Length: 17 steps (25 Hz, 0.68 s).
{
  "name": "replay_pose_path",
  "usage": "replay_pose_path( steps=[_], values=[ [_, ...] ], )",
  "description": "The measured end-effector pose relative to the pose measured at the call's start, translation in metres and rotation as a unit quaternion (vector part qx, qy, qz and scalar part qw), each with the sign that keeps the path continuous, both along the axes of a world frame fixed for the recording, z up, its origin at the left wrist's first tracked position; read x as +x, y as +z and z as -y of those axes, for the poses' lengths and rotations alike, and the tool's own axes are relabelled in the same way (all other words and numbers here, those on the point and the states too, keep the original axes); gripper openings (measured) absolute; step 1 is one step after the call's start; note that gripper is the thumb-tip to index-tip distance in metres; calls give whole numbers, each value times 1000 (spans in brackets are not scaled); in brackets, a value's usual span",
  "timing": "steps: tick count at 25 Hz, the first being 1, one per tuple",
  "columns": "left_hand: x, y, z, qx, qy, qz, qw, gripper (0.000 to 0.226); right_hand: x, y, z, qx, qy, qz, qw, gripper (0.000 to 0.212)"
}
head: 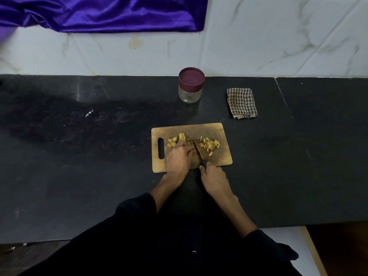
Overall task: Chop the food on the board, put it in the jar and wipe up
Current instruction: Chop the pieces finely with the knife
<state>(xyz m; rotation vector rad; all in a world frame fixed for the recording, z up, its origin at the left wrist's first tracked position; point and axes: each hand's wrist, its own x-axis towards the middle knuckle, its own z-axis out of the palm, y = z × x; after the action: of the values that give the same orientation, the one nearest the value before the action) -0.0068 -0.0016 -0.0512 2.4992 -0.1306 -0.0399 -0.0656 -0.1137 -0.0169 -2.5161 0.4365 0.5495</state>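
Note:
A wooden chopping board [219, 132] lies on the black counter. Yellowish food lies on it in two heaps: larger chunks [176, 139] at the left and thin cut strips [210, 145] at the right. My left hand [180, 156] holds down a piece of the food with curled fingers between the heaps. My right hand [214, 177] grips the black handle of a knife [199, 151], whose blade stands on the board just right of my left fingers. A glass jar [190, 93] with a maroon lid on stands behind the board.
A folded checked cloth [242, 102] lies on the black counter [79, 136] right of the jar. A purple fabric [103, 12] hangs on the tiled wall behind. The counter's front edge runs close to my body.

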Motion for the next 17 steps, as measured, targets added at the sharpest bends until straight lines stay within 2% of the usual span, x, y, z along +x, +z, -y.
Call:
replay_pose_path(
  steps=[9,17],
  values=[
    [1,-1,1,21,2,-6,1000,20,4,-1,-1,10,2,3,1000,28],
    [2,-1,2,16,-6,0,1000,17,7,-6,-8,2,0,-34,999,25]
  ],
)
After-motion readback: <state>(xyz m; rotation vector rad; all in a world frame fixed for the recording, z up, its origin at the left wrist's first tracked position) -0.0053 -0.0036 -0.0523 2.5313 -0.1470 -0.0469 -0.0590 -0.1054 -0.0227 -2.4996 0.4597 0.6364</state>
